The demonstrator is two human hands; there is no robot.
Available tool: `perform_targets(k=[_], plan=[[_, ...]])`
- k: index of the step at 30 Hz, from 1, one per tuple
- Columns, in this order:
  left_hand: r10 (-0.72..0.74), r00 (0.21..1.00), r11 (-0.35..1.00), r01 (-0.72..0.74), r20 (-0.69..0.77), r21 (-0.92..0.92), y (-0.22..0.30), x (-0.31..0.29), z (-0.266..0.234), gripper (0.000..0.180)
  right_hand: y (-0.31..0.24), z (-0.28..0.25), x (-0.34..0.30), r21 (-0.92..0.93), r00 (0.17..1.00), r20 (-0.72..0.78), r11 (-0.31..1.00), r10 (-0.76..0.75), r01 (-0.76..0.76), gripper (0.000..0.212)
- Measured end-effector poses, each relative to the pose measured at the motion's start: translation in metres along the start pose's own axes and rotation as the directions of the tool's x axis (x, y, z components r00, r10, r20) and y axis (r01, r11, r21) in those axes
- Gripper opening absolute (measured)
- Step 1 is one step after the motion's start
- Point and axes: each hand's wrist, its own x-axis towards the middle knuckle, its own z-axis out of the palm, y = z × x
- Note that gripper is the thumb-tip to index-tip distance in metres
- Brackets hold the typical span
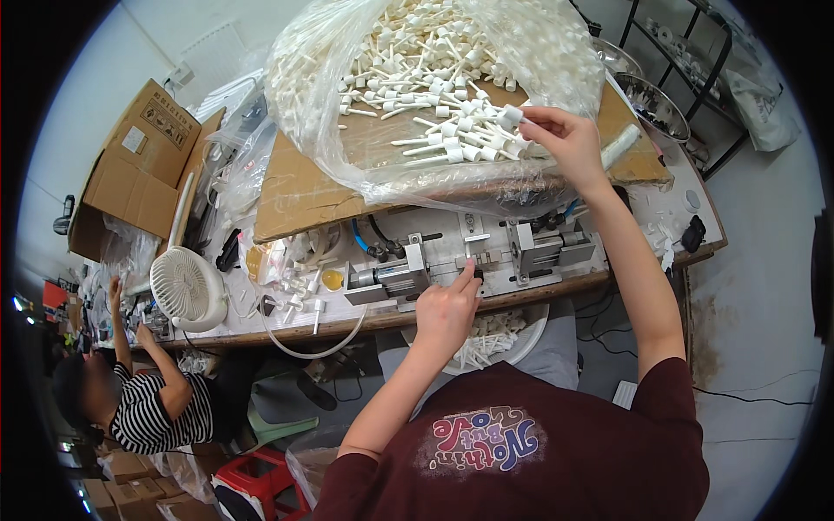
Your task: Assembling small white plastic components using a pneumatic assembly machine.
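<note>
In the head view, the right hand (pixel 569 148) is raised over the near right part of the heap, thumb and forefinger pinching one white capped plastic piece (pixel 510 116). The piece sits at the fingertips, its cap facing left; the fingers hide part of it. Just beneath and to the left of it lie many more white capped stems (pixel 452 130), spilling from a large clear plastic bag (pixel 304 108) that rests open on a cardboard sheet (pixel 295 195).

The left hand (pixel 447 311) is nearer the person, palm down, at the middle of the metal clamping fixture (pixel 543 252) on the workbench (pixel 711 230). Its forefinger is stretched out, the tip at a small metal block (pixel 488 258), and the other fingers are curled under. Whether these grip anything cannot be told. The fixture has a cylinder unit on each side of the hand, with blue and black tubing (pixel 363 239) behind the left one.

Below the bench edge, near the left hand, a white basin (pixel 539 334) holds white pieces. To the left on the bench are loose white parts (pixel 300 295), a yellow disc (pixel 333 280) and a white fan (pixel 188 289), with an open cardboard box (pixel 139 165) farther off. At the far left a co-worker in a striped shirt (pixel 169 412) sits with raised arms. Metal bowls (pixel 665 128) stand at the far right.
</note>
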Motion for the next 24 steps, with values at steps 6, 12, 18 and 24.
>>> perform_targets(k=[6,12,18,24], plan=[[-0.055,0.997,0.998,0.053,-0.055,-0.035,0.0,0.0,0.003,0.026,-0.032,-0.01,-0.031,0.284,0.964,0.178,0.928,0.196,-0.241,0.028],[-0.089,0.996,0.99,0.088,0.0,-0.112,0.0,-0.001,-0.006,0.031,-0.062,-0.009,-0.066,0.272,0.904,0.397,0.92,0.158,-0.281,0.024],[-0.286,0.889,-0.04,0.363,0.358,-0.931,0.024,0.008,-0.055,0.036,-0.067,0.004,-0.104,0.047,0.853,0.521,0.999,-0.022,-0.003,0.024],[-0.313,0.928,0.27,0.293,0.204,-0.917,0.023,0.001,-0.058,0.03,-0.058,0.015,-0.119,-0.201,0.861,0.395,0.884,-0.321,0.422,0.021]])
